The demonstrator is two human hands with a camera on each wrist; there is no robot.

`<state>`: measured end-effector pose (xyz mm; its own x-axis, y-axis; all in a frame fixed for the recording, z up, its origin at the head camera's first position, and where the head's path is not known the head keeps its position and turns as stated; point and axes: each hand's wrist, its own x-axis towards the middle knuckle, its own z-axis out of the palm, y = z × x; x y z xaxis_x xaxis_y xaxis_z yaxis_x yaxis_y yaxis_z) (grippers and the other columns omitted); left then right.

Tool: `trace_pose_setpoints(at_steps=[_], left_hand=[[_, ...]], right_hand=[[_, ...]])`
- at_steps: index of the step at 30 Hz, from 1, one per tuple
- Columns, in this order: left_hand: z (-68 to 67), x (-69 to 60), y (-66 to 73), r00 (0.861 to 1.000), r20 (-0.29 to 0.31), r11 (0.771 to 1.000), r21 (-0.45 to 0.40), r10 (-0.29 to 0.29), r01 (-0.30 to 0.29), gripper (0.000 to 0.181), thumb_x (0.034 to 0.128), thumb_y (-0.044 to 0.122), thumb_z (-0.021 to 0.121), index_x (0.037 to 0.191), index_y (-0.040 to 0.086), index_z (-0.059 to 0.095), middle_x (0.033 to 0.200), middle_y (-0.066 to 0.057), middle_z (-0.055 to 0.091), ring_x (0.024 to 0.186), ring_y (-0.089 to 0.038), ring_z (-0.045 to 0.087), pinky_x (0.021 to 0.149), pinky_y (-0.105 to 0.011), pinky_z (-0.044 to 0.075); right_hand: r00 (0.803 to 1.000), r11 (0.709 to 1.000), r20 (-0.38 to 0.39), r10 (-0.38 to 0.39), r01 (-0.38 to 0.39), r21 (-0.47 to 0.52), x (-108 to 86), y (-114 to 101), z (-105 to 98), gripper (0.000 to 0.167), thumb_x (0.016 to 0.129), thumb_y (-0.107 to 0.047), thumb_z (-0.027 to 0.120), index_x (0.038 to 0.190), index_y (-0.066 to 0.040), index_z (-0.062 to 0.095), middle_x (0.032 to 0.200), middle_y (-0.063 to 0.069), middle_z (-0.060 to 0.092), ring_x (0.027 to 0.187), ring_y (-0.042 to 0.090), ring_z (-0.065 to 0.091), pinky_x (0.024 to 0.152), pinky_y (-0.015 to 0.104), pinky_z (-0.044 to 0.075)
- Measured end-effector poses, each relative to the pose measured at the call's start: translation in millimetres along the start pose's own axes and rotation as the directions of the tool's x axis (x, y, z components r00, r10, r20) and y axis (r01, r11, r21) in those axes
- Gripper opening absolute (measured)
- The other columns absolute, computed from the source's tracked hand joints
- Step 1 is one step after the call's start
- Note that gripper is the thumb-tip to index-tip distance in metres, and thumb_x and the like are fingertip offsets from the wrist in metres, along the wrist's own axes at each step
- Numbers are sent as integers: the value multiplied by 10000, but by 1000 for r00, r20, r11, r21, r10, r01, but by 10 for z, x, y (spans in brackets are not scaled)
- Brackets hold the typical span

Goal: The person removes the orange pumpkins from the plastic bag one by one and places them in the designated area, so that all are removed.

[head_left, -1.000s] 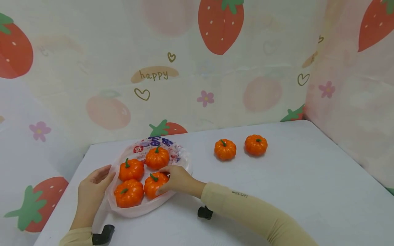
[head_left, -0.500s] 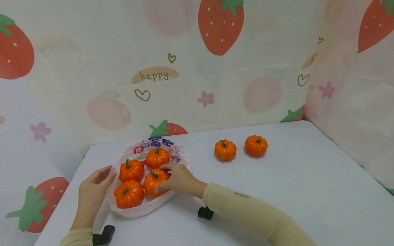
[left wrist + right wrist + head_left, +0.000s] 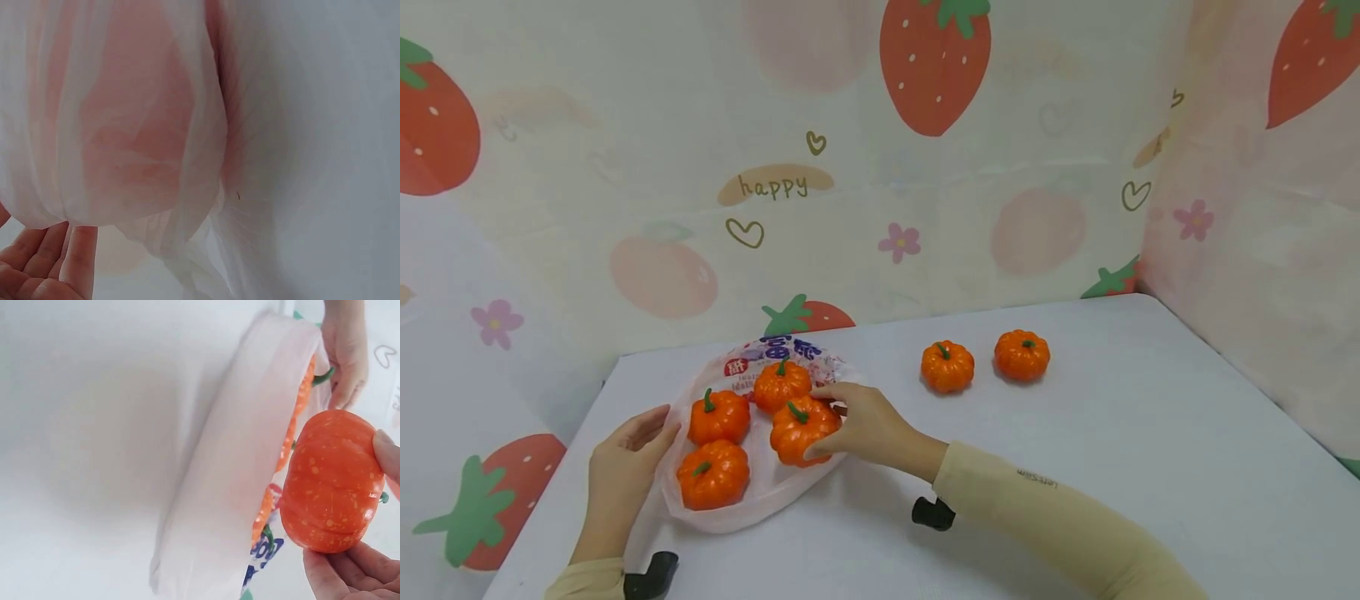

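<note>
A round plastic bag point(image 3: 727, 521) with printed lettering lies spread at the table's left, its rim raised. Three orange pumpkins sit inside: one at the back point(image 3: 782, 386), one at the left point(image 3: 718, 417) and one at the front point(image 3: 712, 475). My right hand point(image 3: 880, 429) grips a fourth pumpkin point(image 3: 803, 431) between thumb and fingers, over the bag's right side; in the right wrist view this pumpkin point(image 3: 334, 481) is above the rim. My left hand point(image 3: 625, 467) pinches the bag's left edge; the left wrist view shows its fingers point(image 3: 78, 259) by the bag point(image 3: 137, 137).
Two more orange pumpkins point(image 3: 947, 367) point(image 3: 1022, 356) stand on the white table point(image 3: 1075, 433) behind and right of the bag. A printed cloth point(image 3: 850, 108) with strawberries hangs behind the table, and another side of it stands at the right.
My right hand has lifted the fourth pumpkin from among the others and moved it up and to the right. My left hand has stayed at the bag's edge.
</note>
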<state>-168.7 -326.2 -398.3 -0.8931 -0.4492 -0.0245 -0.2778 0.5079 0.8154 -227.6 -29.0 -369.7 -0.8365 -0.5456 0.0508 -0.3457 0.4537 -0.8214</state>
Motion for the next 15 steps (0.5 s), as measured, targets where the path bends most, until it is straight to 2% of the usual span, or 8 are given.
trace_pose_setpoints(at_steps=[6, 15], left_hand=[[10, 1, 6, 1000, 0, 1000, 2, -6, 6, 662, 973, 545, 528, 1496, 146, 453, 1501, -127, 511, 1385, -288, 485, 1057, -406, 421], [8, 9, 17, 1000, 2, 1000, 0, -18, 18, 686, 967, 565, 523, 1501, 142, 443, 1508, -134, 501, 1398, -301, 464, 1075, -431, 415]], right_hand=[[999, 999, -27, -19, 19, 32, -168, 120, -167, 691, 748, -198, 882, 1354, -39, 590, 1383, 110, 609, 1287, 277, 570, 1076, 439, 499], [993, 999, -116, 12, -7, 40, -389, 316, -440, 673, 741, -188, 883, 1328, -20, 602, 1347, 108, 633, 1265, 283, 588, 1055, 448, 511]])
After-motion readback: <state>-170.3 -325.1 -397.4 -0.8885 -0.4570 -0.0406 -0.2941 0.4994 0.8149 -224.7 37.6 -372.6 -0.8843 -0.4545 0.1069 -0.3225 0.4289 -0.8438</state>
